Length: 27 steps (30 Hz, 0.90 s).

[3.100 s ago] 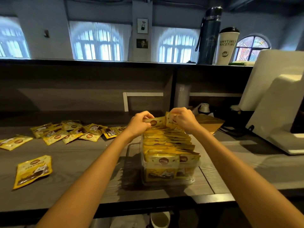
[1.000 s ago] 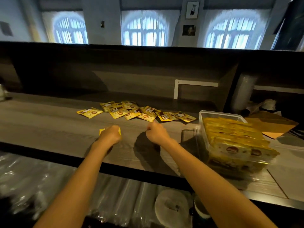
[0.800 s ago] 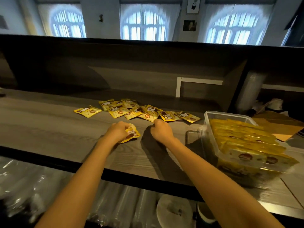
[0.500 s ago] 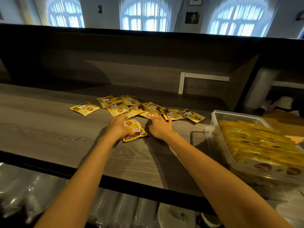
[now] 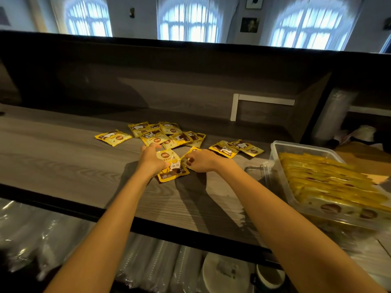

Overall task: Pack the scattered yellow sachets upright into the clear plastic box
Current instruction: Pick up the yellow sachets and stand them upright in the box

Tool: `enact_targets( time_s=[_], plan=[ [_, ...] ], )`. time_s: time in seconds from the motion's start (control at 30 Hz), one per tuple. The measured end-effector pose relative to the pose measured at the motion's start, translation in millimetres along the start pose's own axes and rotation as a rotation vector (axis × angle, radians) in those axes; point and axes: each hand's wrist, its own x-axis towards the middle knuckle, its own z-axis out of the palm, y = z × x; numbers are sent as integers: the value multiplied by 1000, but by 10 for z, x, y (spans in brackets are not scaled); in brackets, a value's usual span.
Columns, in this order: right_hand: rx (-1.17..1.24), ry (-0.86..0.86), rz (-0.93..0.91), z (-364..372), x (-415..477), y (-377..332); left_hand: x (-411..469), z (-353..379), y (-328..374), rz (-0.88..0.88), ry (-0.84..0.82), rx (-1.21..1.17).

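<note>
Fingers (image 5: 150, 147) of the left hand (image 5: 151, 159) are lying spread and flat, pressing down on the left edge of one yellow sachet (image 5: 172, 167) that is resting face up on the grey wooden counter (image 5: 63, 161). Fingers (image 5: 191, 158) of the right hand (image 5: 202, 160) are curling closed around a second sachet (image 5: 190, 153), pinching it just to the right of the first; the two packets are touching at their inner edges. Both bare forearms are reaching forward from the bottom of the view.

Beyond the hands, more sachets are lying scattered flat. One lone sachet (image 5: 113, 137) is sitting apart on the left. Next to it, a loose cluster (image 5: 167, 134) of roughly six or seven packets is overlapping; the exact count is hard to tell because they are covering each other. To the right, a pair of sachets (image 5: 236, 147) is lying side by side, slightly overlapped.

At the right edge of the counter, one clear plastic box (image 5: 279, 146) is standing open, already holding a tight row of packed sachets (image 5: 330, 182) on edge, too many and too blurred to count. A clear lid (image 5: 257, 172) is lying just beside the box on its left.

Behind the counter, a dark raised ledge (image 5: 190, 51) is running across the view, and three arched windows (image 5: 189, 17) are glowing above it. Under the counter, stacks of clear plastic cups in wrap (image 5: 156, 269) are lying on their sides.
</note>
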Motion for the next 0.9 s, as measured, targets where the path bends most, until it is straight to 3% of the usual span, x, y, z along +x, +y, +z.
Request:
enact_targets(
  time_s=[0.23,0.6,0.9],
  plan=[
    [-199,40,82,-57,-138,44,-32,-6,-41,18,-10,-32],
    [-36,97,269,-75,-255,142,-158,1,78,8,1,-26],
    [323,528,258,-382,-473,40,-409,-220,538,179,147,-162]
  ],
)
